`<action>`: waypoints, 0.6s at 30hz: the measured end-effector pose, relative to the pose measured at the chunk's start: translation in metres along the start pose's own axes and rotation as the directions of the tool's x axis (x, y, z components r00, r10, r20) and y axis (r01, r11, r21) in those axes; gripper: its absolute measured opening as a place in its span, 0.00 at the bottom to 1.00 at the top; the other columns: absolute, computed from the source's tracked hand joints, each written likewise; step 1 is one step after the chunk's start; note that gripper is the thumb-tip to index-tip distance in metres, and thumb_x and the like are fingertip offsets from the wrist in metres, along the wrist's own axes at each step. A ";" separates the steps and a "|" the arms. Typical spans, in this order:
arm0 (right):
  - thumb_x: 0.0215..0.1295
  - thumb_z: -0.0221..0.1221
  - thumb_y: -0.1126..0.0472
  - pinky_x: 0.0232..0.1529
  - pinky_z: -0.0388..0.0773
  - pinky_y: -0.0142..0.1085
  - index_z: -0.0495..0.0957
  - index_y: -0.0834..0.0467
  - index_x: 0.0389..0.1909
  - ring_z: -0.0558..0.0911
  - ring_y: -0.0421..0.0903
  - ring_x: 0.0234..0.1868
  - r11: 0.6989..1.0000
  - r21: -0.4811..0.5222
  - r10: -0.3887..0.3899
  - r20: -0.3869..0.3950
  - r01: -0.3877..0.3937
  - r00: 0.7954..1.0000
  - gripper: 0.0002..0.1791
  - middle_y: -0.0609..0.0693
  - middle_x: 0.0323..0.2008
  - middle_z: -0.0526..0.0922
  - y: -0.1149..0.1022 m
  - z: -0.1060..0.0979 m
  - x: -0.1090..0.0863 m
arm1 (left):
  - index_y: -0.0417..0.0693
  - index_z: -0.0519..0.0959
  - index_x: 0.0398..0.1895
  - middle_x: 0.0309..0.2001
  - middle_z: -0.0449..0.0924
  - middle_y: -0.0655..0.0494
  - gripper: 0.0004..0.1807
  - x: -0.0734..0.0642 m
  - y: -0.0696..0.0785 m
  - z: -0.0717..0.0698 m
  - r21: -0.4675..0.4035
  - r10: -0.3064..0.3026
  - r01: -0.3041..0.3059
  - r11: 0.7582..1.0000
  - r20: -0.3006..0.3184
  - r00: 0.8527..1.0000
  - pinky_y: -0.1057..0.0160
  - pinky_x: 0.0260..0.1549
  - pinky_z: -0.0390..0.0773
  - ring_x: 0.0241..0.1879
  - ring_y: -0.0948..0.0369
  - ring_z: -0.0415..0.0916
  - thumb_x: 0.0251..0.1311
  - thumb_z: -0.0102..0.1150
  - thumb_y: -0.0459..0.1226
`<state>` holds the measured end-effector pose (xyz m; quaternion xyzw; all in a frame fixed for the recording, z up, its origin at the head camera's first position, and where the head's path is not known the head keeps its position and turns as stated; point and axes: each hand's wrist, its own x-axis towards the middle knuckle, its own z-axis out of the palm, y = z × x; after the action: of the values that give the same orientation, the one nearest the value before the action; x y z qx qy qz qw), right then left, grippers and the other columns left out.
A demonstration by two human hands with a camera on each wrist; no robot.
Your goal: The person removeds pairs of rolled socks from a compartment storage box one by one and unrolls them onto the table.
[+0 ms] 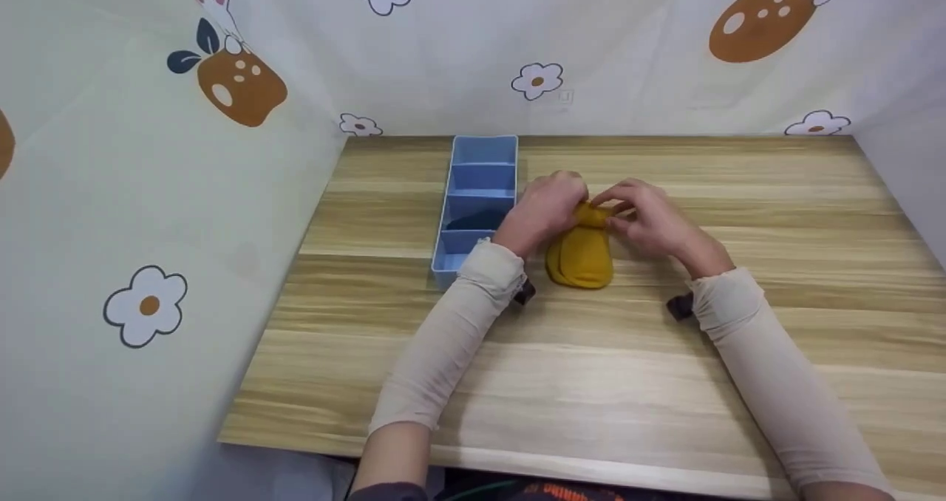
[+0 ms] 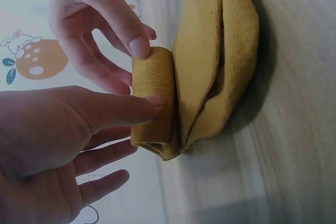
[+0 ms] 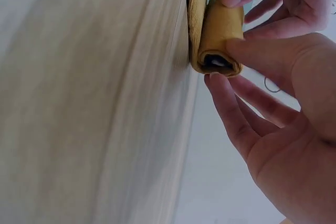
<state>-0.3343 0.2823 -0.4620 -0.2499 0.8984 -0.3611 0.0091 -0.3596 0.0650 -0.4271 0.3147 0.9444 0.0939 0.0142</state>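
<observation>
Yellow socks [image 1: 589, 261] lie as a stacked pair on the wood-grain table [image 1: 591, 390], their far ends rolled. To their left stands a blue four-compartment organizer [image 1: 446, 277], with dark cloth [image 1: 473, 221] in its second compartment from the near end. Next, the left hand [image 1: 547, 209] pinches the roll's left end, thumb on top; the right hand [image 1: 650, 216] pinches its right end. Holding both ends probably keeps the roll even and tight, while the unrolled part resting on the table likely steadies it.
</observation>
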 end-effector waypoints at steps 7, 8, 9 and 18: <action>0.72 0.62 0.73 0.56 0.87 0.58 0.89 0.64 0.56 0.83 0.64 0.63 0.998 -0.063 0.006 -0.025 -0.007 1.000 0.16 0.65 0.59 0.85 0.000 -0.001 0.002 | 0.51 0.81 0.69 0.63 0.85 0.53 0.19 0.007 -0.001 -0.001 -0.038 -0.035 0.037 0.999 0.058 0.998 0.57 0.60 0.85 0.56 0.57 0.84 0.80 0.59 0.35; 0.72 0.63 0.72 0.57 0.87 0.58 0.88 0.65 0.57 0.82 0.65 0.65 0.998 -0.067 0.012 -0.021 -0.013 1.000 0.15 0.66 0.61 0.84 -0.001 -0.001 0.003 | 0.51 0.79 0.70 0.64 0.85 0.52 0.19 0.008 -0.002 -0.001 -0.037 -0.039 0.042 0.998 0.064 0.997 0.57 0.60 0.85 0.55 0.57 0.84 0.80 0.58 0.35; 0.72 0.65 0.70 0.57 0.86 0.58 0.88 0.66 0.57 0.81 0.65 0.65 0.997 -0.070 0.021 -0.019 -0.022 1.000 0.15 0.67 0.62 0.83 -0.001 -0.001 0.004 | 0.51 0.79 0.70 0.63 0.84 0.52 0.18 0.009 -0.002 -0.001 -0.035 -0.042 0.045 0.998 0.067 0.997 0.57 0.59 0.85 0.55 0.57 0.84 0.81 0.57 0.35; 0.69 0.67 0.73 0.58 0.85 0.60 0.87 0.67 0.56 0.84 0.66 0.59 0.998 -0.058 0.021 -0.030 -0.022 0.999 0.16 0.67 0.57 0.83 0.003 0.001 0.012 | 0.49 0.82 0.66 0.62 0.84 0.50 0.18 0.018 -0.006 -0.004 -0.121 -0.056 0.067 0.990 0.094 0.994 0.60 0.63 0.83 0.55 0.57 0.81 0.77 0.59 0.30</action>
<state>-0.3460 0.2781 -0.4625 -0.2350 0.9111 -0.3385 -0.0076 -0.3779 0.0698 -0.4239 0.2880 0.9444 0.1376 0.0790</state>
